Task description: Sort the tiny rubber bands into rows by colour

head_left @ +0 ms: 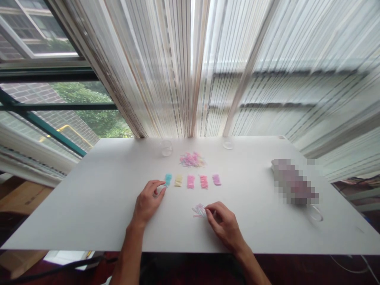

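My left hand rests at the left end of a row of small colour-sorted bundles. Its thumb and index finger are curled in a pinch at the edge of the blue bundle; whatever is between them is too small to make out. To the right lie a pale yellow bundle, a pink one, a coral-pink one and a purple one. My right hand pinches at the right side of a loose little heap of thin pastel sticks. What its fingertips hold is hidden.
Behind the row, a larger mixed pile of pastel sticks lies on the white table. A clear cup and a clear round dish stand near the back edge. At right lies a blurred-out pouch-like object with a loop.
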A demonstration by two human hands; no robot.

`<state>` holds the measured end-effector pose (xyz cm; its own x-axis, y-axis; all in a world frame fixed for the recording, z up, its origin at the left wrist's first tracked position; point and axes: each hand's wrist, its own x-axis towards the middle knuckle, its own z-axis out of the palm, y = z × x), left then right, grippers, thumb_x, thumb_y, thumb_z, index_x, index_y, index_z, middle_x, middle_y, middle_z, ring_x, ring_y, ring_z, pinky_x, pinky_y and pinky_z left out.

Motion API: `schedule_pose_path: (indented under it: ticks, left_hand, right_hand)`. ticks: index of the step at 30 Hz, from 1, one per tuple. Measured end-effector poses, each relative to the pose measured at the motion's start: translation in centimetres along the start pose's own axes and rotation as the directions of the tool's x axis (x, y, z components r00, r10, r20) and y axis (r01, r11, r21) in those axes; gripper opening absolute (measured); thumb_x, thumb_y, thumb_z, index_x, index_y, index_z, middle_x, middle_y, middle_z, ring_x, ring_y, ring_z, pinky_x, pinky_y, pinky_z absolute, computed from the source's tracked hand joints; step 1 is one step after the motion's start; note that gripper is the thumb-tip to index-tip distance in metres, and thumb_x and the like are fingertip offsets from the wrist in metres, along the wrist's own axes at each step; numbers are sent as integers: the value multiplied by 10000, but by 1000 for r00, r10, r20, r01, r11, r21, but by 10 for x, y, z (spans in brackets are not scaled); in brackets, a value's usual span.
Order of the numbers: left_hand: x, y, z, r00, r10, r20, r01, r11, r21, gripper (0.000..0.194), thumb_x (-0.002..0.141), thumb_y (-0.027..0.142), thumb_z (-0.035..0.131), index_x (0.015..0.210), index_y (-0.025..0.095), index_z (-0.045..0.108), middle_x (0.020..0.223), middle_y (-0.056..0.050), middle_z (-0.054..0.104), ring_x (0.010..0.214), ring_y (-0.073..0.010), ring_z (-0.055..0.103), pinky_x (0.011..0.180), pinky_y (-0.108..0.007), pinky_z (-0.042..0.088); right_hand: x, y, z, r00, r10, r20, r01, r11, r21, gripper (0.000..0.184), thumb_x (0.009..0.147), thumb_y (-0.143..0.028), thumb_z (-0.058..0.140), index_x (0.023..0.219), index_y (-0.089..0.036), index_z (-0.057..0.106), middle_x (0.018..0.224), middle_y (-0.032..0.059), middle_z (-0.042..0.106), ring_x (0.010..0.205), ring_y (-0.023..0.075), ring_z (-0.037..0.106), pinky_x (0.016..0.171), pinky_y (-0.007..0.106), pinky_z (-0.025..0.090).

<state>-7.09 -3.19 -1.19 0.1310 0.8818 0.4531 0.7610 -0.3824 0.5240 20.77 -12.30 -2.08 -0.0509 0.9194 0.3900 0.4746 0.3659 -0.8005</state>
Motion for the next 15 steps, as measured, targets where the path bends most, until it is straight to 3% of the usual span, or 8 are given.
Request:
schedule_pose_path:
  ticks: [3,7,10,15]
  left_hand:
    - [-9,23,1,993,82,86,-74,992,-99,176,954,297,598,1087,222,685,994,-24,666,651,-118,566,730,-279,528]
    - [-26,54,11,936,212,281,-162,968,-192,160,934,215,617,1081,232,676,982,-26,685,775,-157,624,775,-308,521]
    - [-33,68,21,917,239,321,-193,967,-168,198,903,168,635,1090,220,675,987,-43,690,911,-210,649,815,-354,508]
    - [-31,74,31,909,230,346,-191,971,-145,206,879,161,668,1079,213,678,992,-47,685,917,-222,647,821,-379,482]
  right_hand:
    - [0,1,1,999,-22,-49,20,999,-31,124,963,-139,546,972,-225,636,866,29,647,768,166,614,684,277,498]
    - [-1,1,3,996,-78,-37,72,986,-147,119,949,-128,551,967,-219,626,857,34,619,816,194,599,755,329,488]
    - [-1,1,5,994,-108,-10,103,964,-247,76,943,-150,575,932,-212,616,817,28,589,793,204,570,758,354,455]
    - [-2,3,7,991,-131,23,132,939,-317,92,895,-132,606,850,-207,578,801,16,577,773,195,541,743,344,408]
